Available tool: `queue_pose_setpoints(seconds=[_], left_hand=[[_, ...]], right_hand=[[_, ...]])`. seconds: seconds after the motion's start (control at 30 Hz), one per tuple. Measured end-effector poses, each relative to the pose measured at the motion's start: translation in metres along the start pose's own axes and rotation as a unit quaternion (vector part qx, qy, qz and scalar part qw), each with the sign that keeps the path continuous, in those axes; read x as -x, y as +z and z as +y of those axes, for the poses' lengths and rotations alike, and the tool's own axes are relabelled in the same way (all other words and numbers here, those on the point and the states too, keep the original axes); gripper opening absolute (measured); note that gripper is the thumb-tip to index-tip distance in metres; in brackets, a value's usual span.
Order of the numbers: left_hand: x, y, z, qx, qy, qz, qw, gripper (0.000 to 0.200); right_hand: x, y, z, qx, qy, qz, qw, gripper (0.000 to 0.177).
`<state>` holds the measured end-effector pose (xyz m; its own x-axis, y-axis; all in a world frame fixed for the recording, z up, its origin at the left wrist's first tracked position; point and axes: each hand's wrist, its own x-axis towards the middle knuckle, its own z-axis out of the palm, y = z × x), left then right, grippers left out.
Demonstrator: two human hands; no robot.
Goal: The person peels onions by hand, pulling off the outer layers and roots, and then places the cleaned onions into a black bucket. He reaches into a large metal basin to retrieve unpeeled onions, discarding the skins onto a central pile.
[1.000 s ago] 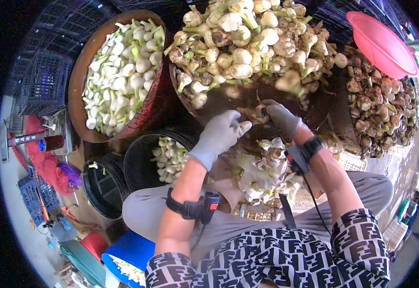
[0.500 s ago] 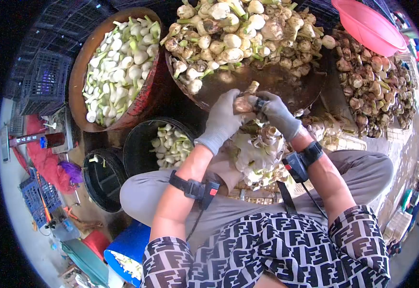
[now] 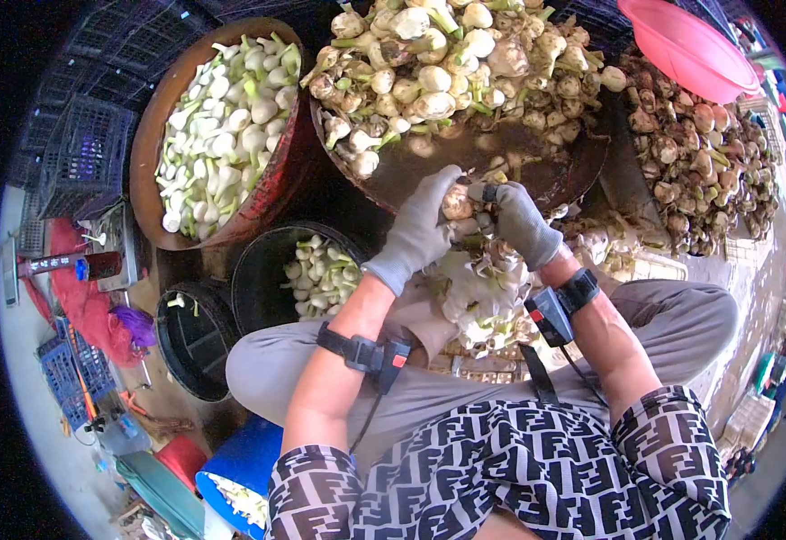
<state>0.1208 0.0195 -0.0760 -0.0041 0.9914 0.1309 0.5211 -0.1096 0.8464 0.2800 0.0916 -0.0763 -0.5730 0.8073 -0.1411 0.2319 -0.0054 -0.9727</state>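
Observation:
Grey knit gloves cover both hands. My left hand (image 3: 422, 225) is closed around a garlic bulb (image 3: 456, 203), whose pale brownish side faces up. Close beside it, my right hand (image 3: 526, 225) grips a small dark tool (image 3: 483, 192), probably a short knife; its blade cannot be made out. The tool's end is against or very near the bulb. Under the hands lies a heap of peeled-off garlic skins (image 3: 478, 292) between my legs. Just beyond the hands is a wide basin (image 3: 384, 184) heaped with untrimmed garlic (image 3: 433, 81).
A rusty red drum (image 3: 145, 171) full of clean white garlic stands at upper left. Nearer are a black bucket (image 3: 247, 261) with garlic and a smaller black bucket (image 3: 172, 346). Brown garlic (image 3: 708, 171) is piled at right beside a pink basin (image 3: 690, 49). A blue bucket (image 3: 249, 445) sits lower left.
The garlic bulb has turned in my left hand: its stalk pointed up before, and now its rounded side shows. My right hand has shifted slightly downward with the tool.

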Motion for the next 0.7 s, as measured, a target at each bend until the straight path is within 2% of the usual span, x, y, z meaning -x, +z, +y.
queue_pose_setpoints(seconds=[0.03,0.13,0.17,0.2,0.23,0.27,0.33,0.37,0.43,0.5,0.53,0.57,0.63,0.67,0.7], left_hand=[[0.0,0.0,-0.001,0.006,0.001,0.004,1.0,0.066],[0.003,0.002,-0.008,0.027,-0.01,0.016,0.999,0.057],[0.004,0.002,-0.01,0.075,-0.051,0.021,0.996,0.054],[0.003,0.001,-0.012,0.122,-0.091,0.026,0.988,0.051],[0.003,0.001,-0.013,0.169,-0.131,0.03,0.976,0.049],[0.002,0.001,-0.015,0.292,-0.115,0.061,0.948,0.041],[0.0,0.005,-0.022,0.414,-0.313,0.074,0.852,0.044],[0.0,0.007,-0.025,0.465,-0.404,0.08,0.784,0.047],[-0.002,0.0,-0.016,0.48,-0.357,0.056,0.799,0.051],[-0.003,-0.012,-0.011,0.495,-0.312,0.014,0.811,0.05],[-0.007,0.004,-0.027,0.295,-0.156,0.105,0.937,0.046],[-0.004,0.008,-0.032,0.267,-0.175,0.119,0.94,0.045],[0.0,0.01,-0.031,0.212,-0.211,0.149,0.943,0.043],[-0.001,0.011,-0.033,0.236,-0.226,0.162,0.931,0.043],[-0.001,0.008,-0.031,0.314,-0.249,0.142,0.905,0.042]], right_hand=[[0.001,-0.001,0.009,0.118,-0.132,-0.017,0.984,0.008],[-0.001,-0.006,0.022,0.202,-0.208,-0.035,0.956,0.012],[0.0,-0.007,0.024,0.094,-0.086,-0.032,0.991,0.014],[0.001,-0.004,0.015,-0.016,0.038,-0.028,0.999,0.016],[0.003,0.0,0.012,-0.062,0.1,-0.019,0.993,0.017],[0.004,0.004,0.009,-0.109,0.162,-0.004,0.981,0.018],[0.008,0.012,0.011,-0.076,0.164,0.033,0.983,0.018],[0.009,0.012,0.011,-0.037,0.12,0.035,0.991,0.019],[0.01,0.013,0.008,0.041,0.031,0.039,0.998,0.021],[0.008,0.011,0.005,0.041,0.01,0.028,0.999,0.022],[0.007,0.01,0.002,0.042,-0.001,0.024,0.999,0.023],[0.006,0.009,-0.002,0.042,-0.012,0.019,0.999,0.024],[0.009,0.009,-0.009,-0.085,0.082,0.016,0.993,0.02],[0.009,0.008,-0.011,-0.124,0.12,0.012,0.985,0.019],[0.011,0.006,-0.014,-0.163,0.158,0.009,0.974,0.018]])
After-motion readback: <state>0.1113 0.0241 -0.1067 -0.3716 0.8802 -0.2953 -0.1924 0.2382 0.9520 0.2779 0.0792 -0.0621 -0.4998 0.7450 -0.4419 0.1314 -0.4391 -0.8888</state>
